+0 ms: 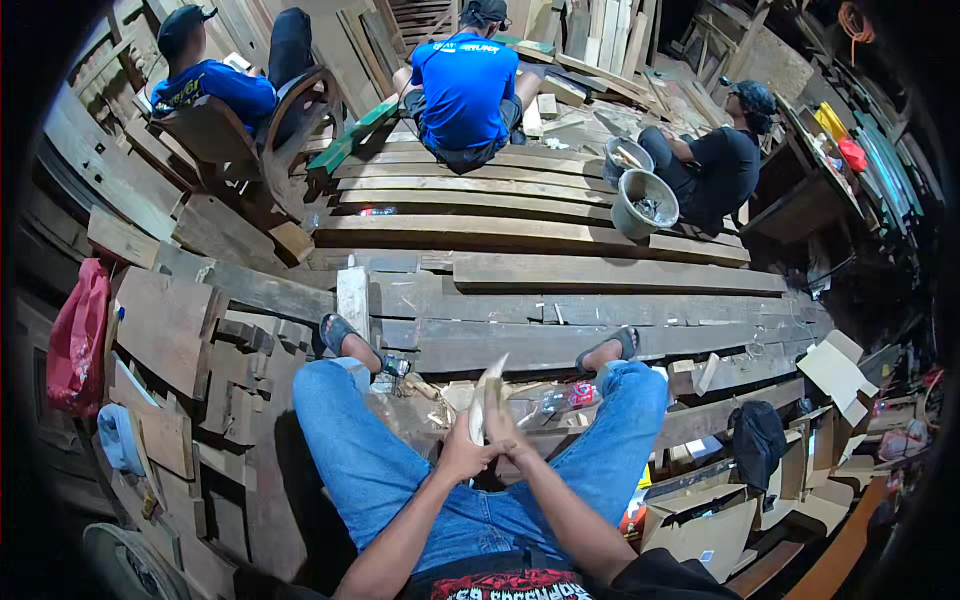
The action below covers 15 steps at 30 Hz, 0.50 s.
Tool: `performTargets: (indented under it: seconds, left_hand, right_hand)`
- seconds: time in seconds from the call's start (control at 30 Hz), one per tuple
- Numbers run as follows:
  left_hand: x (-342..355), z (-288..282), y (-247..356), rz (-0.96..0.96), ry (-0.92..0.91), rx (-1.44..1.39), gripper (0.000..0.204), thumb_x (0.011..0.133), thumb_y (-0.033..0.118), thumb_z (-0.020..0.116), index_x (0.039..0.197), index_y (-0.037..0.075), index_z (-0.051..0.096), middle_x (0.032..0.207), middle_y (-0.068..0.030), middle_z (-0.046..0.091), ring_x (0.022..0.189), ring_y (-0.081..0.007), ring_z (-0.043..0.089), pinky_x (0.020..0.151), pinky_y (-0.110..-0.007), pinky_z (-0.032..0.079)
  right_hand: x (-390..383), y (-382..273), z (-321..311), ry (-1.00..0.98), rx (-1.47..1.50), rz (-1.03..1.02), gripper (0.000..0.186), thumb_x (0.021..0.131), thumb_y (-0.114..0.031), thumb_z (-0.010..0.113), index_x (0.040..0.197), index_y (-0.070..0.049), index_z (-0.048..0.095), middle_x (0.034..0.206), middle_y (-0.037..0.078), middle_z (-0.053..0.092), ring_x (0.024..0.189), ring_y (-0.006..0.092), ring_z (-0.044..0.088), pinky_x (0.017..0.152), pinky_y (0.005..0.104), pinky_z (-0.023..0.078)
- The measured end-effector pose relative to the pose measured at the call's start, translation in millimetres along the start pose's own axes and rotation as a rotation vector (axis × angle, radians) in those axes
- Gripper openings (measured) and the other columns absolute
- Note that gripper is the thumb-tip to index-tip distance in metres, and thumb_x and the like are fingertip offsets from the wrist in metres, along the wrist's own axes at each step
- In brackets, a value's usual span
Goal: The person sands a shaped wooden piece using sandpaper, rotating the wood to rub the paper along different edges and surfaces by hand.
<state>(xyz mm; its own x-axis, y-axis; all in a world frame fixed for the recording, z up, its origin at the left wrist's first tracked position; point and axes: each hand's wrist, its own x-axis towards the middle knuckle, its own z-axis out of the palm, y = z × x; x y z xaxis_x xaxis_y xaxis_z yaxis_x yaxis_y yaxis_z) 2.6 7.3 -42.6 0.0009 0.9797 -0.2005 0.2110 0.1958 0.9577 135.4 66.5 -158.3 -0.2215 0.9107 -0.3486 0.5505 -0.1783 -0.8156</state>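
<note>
Between my knees, my left hand (462, 455) is closed around a pale, pointed piece of wood (479, 408) that tilts up and slightly right. My right hand (510, 442) meets it from the right, its fingers against the wood's upper part. A browner strip shows beside the pale one; whether it is a separate piece, I cannot tell. Pale wood shavings (432, 412) lie on the planks just beyond my hands. A clear plastic bottle with a red label (575, 397) lies near my right foot.
Three people sit ahead: one on a wooden chair (215, 135), one on stacked beams (440, 190), one beside grey buckets (645, 205). Wood offcuts (165, 330) and a red bag (77, 340) are at left. Cardboard boxes (700, 530) and a black cloth (758, 440) are at right.
</note>
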Motion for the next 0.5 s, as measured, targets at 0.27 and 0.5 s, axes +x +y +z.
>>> performTargets:
  seconds: [0.27,0.5]
  left_hand:
    - [-9.7,-29.4,-4.2,-0.161,0.076,-0.02,0.082,0.067,0.062,0.079,0.106,-0.003,0.049,0.087,-0.0143,0.064,0.077,-0.0225,0.065,0.066,-0.036,0.053]
    - [-17.0,-25.0,-10.5,-0.083,0.072,0.035,0.082,0.068,0.056,0.081,0.115,-0.004,0.049,0.091,-0.0179,0.065,0.084,-0.0277,0.065,0.077,-0.04,0.052]
  right_hand:
    - [-47.5,-91.0,12.5,-0.114,0.337,-0.15,0.069,0.102,-0.049,0.028,0.148,0.003,0.022,0.148,0.03,0.03,0.14,0.0396,0.027,0.113,0.0359,0.025]
    - [-28.0,-97.0,-7.3,-0.112,0.251,0.145,0.065,0.103,-0.046,0.027,0.146,0.003,0.028,0.147,0.028,0.034,0.134,0.0392,0.039,0.11,0.0372,0.031]
